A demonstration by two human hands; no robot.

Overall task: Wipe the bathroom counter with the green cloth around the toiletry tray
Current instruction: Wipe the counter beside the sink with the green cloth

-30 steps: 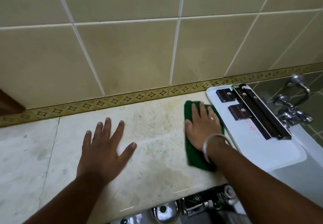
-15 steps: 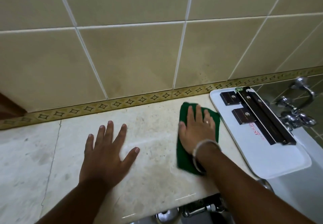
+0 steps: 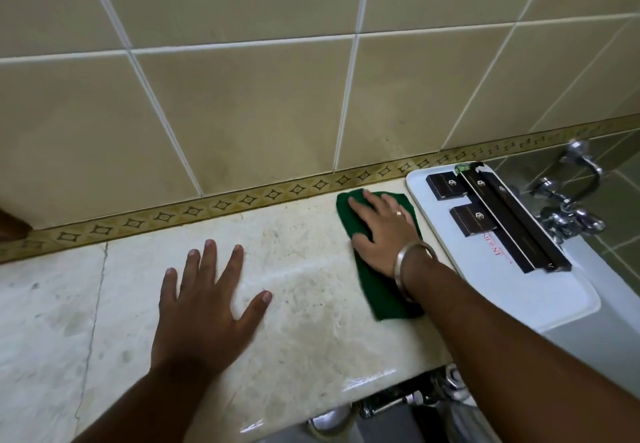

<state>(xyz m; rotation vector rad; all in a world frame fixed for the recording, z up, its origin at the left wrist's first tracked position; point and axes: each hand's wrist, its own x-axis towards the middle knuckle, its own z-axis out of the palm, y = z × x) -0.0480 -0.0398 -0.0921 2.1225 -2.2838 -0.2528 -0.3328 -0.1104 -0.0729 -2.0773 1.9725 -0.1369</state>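
Observation:
A green cloth (image 3: 381, 290) lies flat on the pale marble counter (image 3: 304, 304), close to the tiled back wall and just left of the white toiletry tray (image 3: 512, 290). My right hand (image 3: 382, 231) presses palm-down on the cloth, fingers pointing toward the wall, a metal bangle on the wrist. My left hand (image 3: 204, 304) rests flat on the bare counter to the left, fingers spread, holding nothing. The tray carries dark boxed toiletries (image 3: 474, 221).
Chrome taps (image 3: 568, 210) stick out of the green tiled wall at the right, above a white basin or tub edge (image 3: 616, 332). Beige wall tiles with a patterned border strip (image 3: 221, 205) run along the counter's back. Chrome fittings (image 3: 381, 404) show below the counter's front edge.
My right hand has slid the green cloth away from me, toward the back wall beside the tray. My left hand has stayed flat on the counter.

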